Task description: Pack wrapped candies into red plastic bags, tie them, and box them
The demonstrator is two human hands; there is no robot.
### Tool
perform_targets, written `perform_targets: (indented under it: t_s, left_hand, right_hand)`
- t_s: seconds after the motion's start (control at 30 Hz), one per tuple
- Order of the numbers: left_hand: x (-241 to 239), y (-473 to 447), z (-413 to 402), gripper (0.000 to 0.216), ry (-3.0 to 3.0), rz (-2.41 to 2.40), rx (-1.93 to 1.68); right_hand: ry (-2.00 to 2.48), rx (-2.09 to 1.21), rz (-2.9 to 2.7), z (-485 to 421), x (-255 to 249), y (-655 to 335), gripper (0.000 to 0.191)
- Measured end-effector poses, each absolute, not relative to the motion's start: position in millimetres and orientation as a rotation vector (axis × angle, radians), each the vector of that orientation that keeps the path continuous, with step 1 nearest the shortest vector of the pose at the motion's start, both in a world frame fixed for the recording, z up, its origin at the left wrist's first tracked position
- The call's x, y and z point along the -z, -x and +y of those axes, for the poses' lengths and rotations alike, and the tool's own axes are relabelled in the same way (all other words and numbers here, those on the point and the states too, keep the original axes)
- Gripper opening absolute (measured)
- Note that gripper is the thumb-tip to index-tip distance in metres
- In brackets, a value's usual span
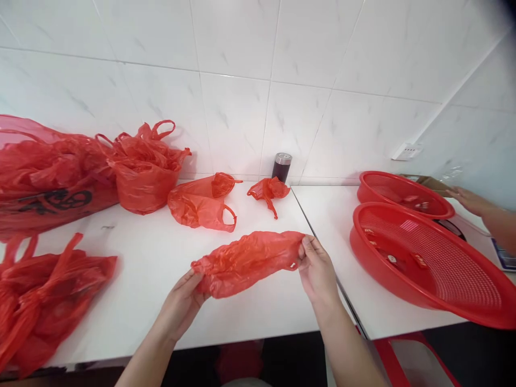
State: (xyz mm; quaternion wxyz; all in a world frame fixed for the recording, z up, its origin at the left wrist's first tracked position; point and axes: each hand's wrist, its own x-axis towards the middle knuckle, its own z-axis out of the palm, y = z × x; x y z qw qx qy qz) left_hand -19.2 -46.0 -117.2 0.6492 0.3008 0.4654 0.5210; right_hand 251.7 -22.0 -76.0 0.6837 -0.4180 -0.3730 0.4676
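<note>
Head view: left hand [183,301] and right hand [316,269] each pinch an end of a crumpled red plastic bag [248,260], stretched between them just above the white tabletop [145,269], near two red baskets [435,263].

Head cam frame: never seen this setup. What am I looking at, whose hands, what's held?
One camera worn on a person's head, looking down at their own bare hands; no robot. The left hand and right hand grip opposite ends of a crumpled red plastic bag over a white counter. More red plastic bags lie behind and left. Two red mesh plastic baskets sit right; a small dark canister stands by the tiled wall. Another person's hand shows at far right.
</note>
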Motion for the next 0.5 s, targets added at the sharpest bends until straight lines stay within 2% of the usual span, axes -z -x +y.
perform_targets:
  t_s: [0.1,0.2,0.3,0.37,0.5]
  left_hand:
    - [110.4,24.2,-43.1,0.030,-0.734,1.324,-1.377]
    - [86.7,8.6,-51.3,0.028,-1.088,1.521,-1.589]
    - [58.7,-17.3,-61.0,0.037,-1.411,1.289,-1.401]
    - [46.6,-30.8,-62.5,0.040,-1.402,1.087,-1.196]
    - [47.6,-38.4,-54.5,0.025,-1.214,1.005,-1.076]
  right_hand:
    - [0.932,-0.939,-0.883,-24.5,59.2,-255.8,0.028]
    - [1.041,-0.744,-1.179,-37.3,41.8,-240.0,0.020]
    - [1.011,-0.517,-1.664,-53.5,33.7,-212.0,0.014]
    - [0.927,-0.427,-1.897,-61.5,35.0,-195.7,0.016]
    - [0.898,-0.443,-2.067,-65.6,46.9,-186.1,0.014]
